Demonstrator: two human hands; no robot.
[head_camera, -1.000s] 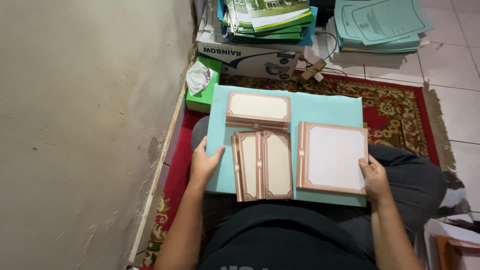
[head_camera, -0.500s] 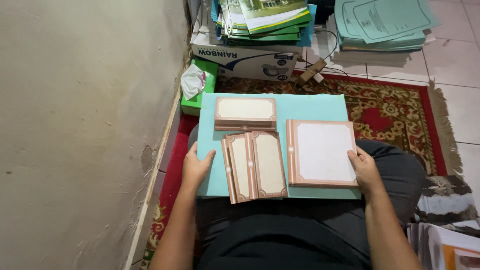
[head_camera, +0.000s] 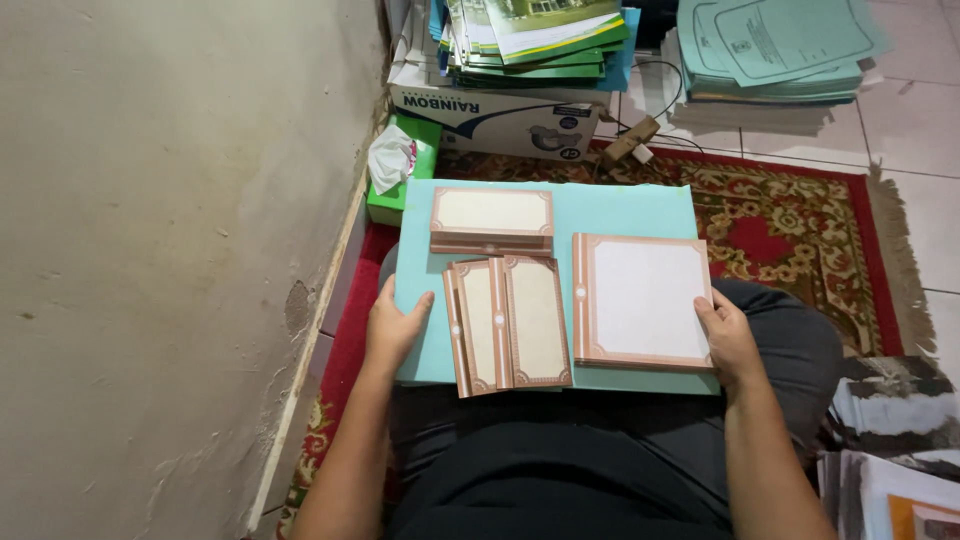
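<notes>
a bare plaster wall (head_camera: 170, 250) hems in the left side, with a green tissue box (head_camera: 400, 165) at its foot. the left hand (head_camera: 393, 325) clasps the left edge of a pale green board (head_camera: 620, 210) resting across the lap, thumb on top. three brown-bordered card stacks lie on the board: one at the back (head_camera: 491, 217), one folded stack in front (head_camera: 508, 323), one square stack (head_camera: 640, 300). the right hand (head_camera: 728, 338) grips that square stack's right edge, where patterned rug (head_camera: 800, 225) lies open beyond.
</notes>
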